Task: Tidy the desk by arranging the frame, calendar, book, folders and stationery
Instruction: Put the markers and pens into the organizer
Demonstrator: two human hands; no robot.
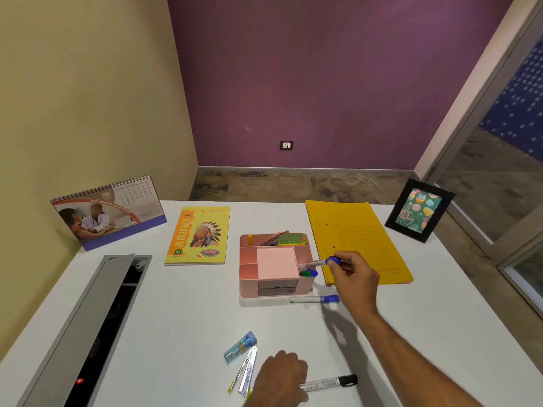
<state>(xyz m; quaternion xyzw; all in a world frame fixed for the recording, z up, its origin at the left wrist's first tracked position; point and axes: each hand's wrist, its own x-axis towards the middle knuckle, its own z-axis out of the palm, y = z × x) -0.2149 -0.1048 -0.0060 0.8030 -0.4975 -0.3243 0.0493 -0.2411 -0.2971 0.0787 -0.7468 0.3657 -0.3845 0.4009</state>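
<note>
Right hand [354, 277] pinches blue marker [323, 262], long axis horizontal, tip over pink organizer [274, 267] right slot; left hand [279, 377] curls on black marker [329, 383].

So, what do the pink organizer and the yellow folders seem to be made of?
The pink organizer looks like moulded plastic with a smooth, slightly matte finish: uniform colour, rounded corners. The yellow folders look like matte card or thick paper: flat, dull, with printed lines and punched holes. Neither is certain.

desk [152, 333]: white
cable tray [88, 327]: grey, open, desk's left side
wall socket [286, 145]: purple wall beyond desk
</note>
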